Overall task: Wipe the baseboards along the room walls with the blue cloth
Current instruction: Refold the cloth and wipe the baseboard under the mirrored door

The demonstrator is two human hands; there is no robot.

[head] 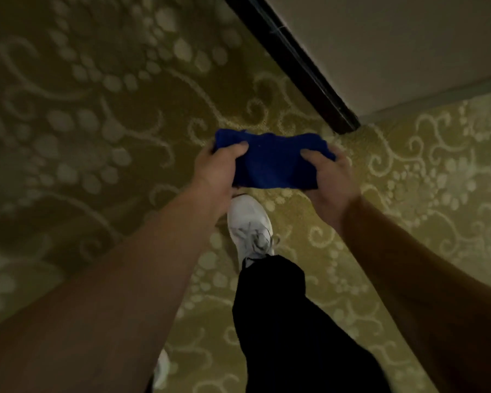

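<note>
**Blue cloth held in both my hands, above the carpet**

The blue cloth [272, 160] is bunched into a short, wide bundle and hangs in the air in front of me, clear of the floor. My left hand [220, 171] grips its left end, thumb curled over the top and fingers tucked out of sight underneath. My right hand [330, 177] grips the right end the same way, thumb pressed onto the fabric. Both forearms reach forward, bare.

Directly below the cloth my white sneaker [250, 225] stands on the carpet [97, 123], with my black trouser leg [289, 321] above it. The carpet is olive-gold with pale scrolls and dotted clusters.

Beyond the cloth, up and to the right, the dark baseboard [301, 66] runs diagonally along the foot of a pale wall [394, 46] and ends at the wall's outer corner, near the cloth but not touching it.
</note>
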